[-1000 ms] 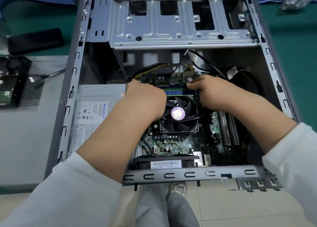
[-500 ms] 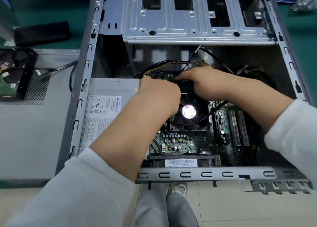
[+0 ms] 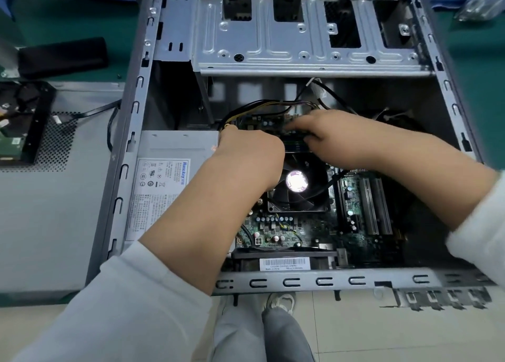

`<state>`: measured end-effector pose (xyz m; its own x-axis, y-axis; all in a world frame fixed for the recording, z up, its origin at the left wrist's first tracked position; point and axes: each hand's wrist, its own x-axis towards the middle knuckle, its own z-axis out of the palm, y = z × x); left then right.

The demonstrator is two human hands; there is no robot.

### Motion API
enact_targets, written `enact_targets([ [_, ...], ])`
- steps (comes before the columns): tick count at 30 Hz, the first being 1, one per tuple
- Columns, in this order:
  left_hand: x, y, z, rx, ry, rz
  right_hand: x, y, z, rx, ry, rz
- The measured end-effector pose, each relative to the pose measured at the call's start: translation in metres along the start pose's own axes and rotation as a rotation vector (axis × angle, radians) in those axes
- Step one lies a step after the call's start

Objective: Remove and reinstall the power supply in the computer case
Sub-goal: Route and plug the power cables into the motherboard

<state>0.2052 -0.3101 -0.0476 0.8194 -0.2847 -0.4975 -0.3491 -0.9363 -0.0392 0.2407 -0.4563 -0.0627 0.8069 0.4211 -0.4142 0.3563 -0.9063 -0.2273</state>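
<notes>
The grey power supply [image 3: 175, 181], with a white label, sits in the left side of the open computer case [image 3: 131, 132]. A bundle of yellow and black power cables [image 3: 262, 104] arcs from it over the upper edge of the motherboard [image 3: 289, 225]. My left hand [image 3: 251, 154] is at the power supply's upper right corner where the cables come out, its fingers hidden behind its back. My right hand [image 3: 338, 134] reaches left over the board's upper edge. Its blurred fingers and thumb pinch a connector at the cable ends.
The CPU fan [image 3: 296, 182] lies just below both hands. A metal drive cage [image 3: 306, 39] spans the far end of the case. The removed side panel [image 3: 46, 197] and a hard drive [image 3: 13, 121] lie to the left. The case's near rail [image 3: 300, 281] overhangs the table edge.
My right hand's fingers have stretched further left along the board's upper edge. My left hand has stayed by the cable bundle. My head has moved closer to the case.
</notes>
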Motion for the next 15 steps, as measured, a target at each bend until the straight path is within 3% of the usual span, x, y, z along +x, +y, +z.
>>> enact_targets([
  [3,0.001,-0.001,0.002,-0.023,0.008,0.01,-0.041,0.013,0.002,-0.162,0.086,0.045],
  [9,0.006,-0.002,0.005,-0.044,-0.024,0.053,-0.078,0.025,0.019,-0.149,-0.074,0.161],
  [15,0.007,-0.001,0.002,-0.123,-0.026,0.051,-0.077,0.027,0.022,-0.015,0.032,0.137],
])
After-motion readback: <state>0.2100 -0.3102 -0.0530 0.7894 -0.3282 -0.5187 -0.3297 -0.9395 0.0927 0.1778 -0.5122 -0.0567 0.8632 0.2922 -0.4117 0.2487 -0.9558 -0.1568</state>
